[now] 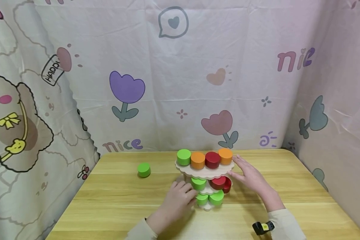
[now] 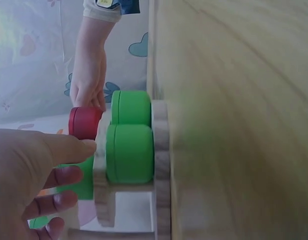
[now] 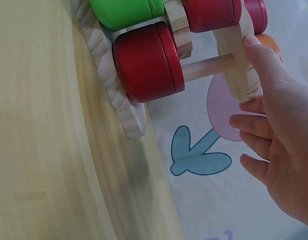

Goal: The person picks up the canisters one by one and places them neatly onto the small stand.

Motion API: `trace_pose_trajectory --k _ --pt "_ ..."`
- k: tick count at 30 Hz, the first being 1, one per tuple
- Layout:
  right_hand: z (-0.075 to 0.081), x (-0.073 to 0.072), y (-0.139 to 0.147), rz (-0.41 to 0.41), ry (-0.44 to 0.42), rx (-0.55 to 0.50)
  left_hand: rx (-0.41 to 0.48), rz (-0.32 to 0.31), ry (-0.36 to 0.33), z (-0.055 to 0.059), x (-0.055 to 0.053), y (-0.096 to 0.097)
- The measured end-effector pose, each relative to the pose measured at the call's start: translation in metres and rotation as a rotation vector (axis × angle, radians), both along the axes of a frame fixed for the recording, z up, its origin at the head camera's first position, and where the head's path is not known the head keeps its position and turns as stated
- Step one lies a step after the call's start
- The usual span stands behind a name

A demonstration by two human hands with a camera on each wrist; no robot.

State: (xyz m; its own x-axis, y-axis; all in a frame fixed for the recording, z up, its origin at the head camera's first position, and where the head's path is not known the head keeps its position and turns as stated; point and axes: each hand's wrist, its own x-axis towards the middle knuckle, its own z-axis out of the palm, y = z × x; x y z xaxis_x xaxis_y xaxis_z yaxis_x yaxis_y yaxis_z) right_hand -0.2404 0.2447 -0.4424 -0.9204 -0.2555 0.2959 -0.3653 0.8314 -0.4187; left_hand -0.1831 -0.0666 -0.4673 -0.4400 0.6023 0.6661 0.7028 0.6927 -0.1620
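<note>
A tiered wooden stand [image 1: 204,172] with scalloped boards stands on the table and carries coloured wooden cylinders. Its top board bears a green cylinder [image 1: 184,157], a red cylinder [image 1: 212,160] and two orange ones. Lower down are green cylinders [image 2: 129,153] and red ones, including a red cylinder [image 3: 147,62] on the bottom board. My left hand [image 1: 178,197] is at the stand's left side, its thumb at the middle board's edge and its fingers loosely bent. My right hand [image 1: 252,175] touches the top board's right end with thumb and fingertips, the fingers fairly straight.
A loose green cylinder [image 1: 144,170] lies on the wooden table [image 1: 114,193], left of the stand. Patterned cloth [image 1: 174,83] hangs behind and at both sides. A small black device [image 1: 263,228] is at the right wrist.
</note>
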Motion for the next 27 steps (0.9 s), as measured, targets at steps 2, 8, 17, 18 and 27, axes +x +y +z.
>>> trace_pose_trajectory --k 2,8,17,18,27 --pt "0.0 -0.001 0.0 -0.004 -0.007 0.0 0.014 -0.005 -0.001 0.003 0.0 -0.004" --pt "-0.001 -0.001 0.0 -0.01 -0.019 -0.001 0.047 0.016 0.01 0.011 0.0 -0.018" --pt "-0.002 -0.001 0.001 -0.006 -0.025 0.002 0.108 0.095 0.002 0.018 0.001 -0.044" --pt "-0.001 -0.001 0.0 -0.005 -0.027 0.0 0.115 0.107 0.005 0.019 0.001 -0.047" --pt "0.0 0.0 0.0 -0.01 -0.023 -0.002 0.173 0.157 0.053 0.024 -0.006 -0.074"
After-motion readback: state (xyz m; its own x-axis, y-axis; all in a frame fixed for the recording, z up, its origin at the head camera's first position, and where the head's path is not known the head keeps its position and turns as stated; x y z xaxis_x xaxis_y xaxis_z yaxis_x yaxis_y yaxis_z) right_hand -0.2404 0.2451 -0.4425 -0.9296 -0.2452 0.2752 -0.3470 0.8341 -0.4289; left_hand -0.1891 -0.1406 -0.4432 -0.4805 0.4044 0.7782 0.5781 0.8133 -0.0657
